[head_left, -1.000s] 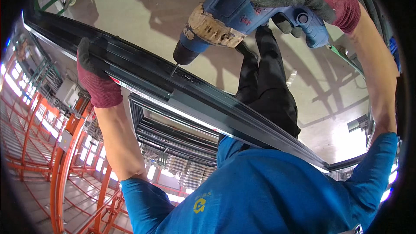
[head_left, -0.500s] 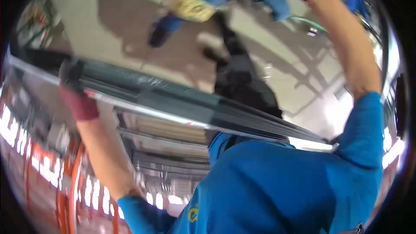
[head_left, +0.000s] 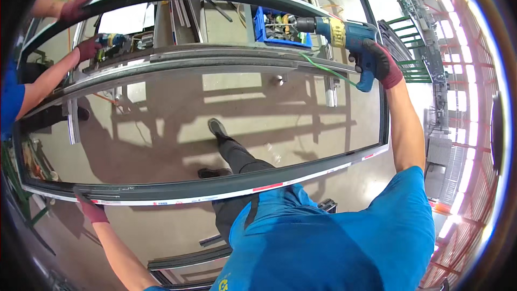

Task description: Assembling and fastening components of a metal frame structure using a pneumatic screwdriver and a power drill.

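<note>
My right hand [head_left: 383, 64], in a dark and maroon glove, grips the handle of a blue electric drill [head_left: 344, 33] with yellow tape round its body. The drill is held up at the right, over the frame, its chuck and thin bit pointing left. A long dark metal frame [head_left: 280, 180] with a white and red strip along its near edge lies in front of me. My gloved left hand [head_left: 90, 208] is closed round that near bar at its left end; the fingertips are partly hidden by the bar.
Across the frame at the left, a co-worker's gloved hand [head_left: 90, 48] holds another drill [head_left: 114, 39]; their other hand [head_left: 75, 8] is on the far bar. A blue bin [head_left: 261, 26] of small parts sits beyond the crossbar [head_left: 188, 60]. A green cord [head_left: 323, 68] hangs by my drill.
The drill in my right hand has gone from above the near bar, pointing down, to the right side, pointing left. My left hand stays on the near bar. The view has swung and sharpened.
</note>
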Demonstrator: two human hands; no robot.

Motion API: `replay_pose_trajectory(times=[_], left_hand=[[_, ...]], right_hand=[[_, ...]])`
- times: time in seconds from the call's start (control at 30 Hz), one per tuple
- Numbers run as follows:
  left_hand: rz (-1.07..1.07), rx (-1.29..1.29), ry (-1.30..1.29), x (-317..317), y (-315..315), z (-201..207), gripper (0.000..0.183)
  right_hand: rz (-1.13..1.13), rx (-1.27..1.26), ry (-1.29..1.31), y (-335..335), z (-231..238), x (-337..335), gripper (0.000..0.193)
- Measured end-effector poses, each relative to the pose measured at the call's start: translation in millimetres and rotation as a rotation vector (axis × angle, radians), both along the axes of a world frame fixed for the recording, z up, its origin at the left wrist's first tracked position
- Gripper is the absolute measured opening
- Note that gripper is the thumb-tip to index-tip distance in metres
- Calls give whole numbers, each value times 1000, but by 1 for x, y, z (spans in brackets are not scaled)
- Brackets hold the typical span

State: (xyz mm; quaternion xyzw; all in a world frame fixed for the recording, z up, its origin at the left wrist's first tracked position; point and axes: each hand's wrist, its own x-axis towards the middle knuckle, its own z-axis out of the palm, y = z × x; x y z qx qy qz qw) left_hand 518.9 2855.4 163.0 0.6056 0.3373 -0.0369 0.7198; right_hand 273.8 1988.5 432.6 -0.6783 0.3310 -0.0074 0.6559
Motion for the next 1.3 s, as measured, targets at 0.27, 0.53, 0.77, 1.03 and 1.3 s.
replay_pose_trajectory(times=[0.27,0.53,0.77,1.03,1.3], left_hand=[[3,198,360,-207,-65,0,96],[164,61,969,-617,-136,-20,55],[-889,673,1230,-788,-269,15,65],[-67,237,1128,-854,-334,-54,73],[-140,521,951,-1003,-316,-271,79]], right_hand=[[-137,581,82,-129,-209,46,46],[256,395,-54,-227,-464,169,25],[1218,-1493,-107,-297,-487,129,41],[357,-391,628,-428,-469,151,49],[739,-1454,36,-88,-272,34,54]])
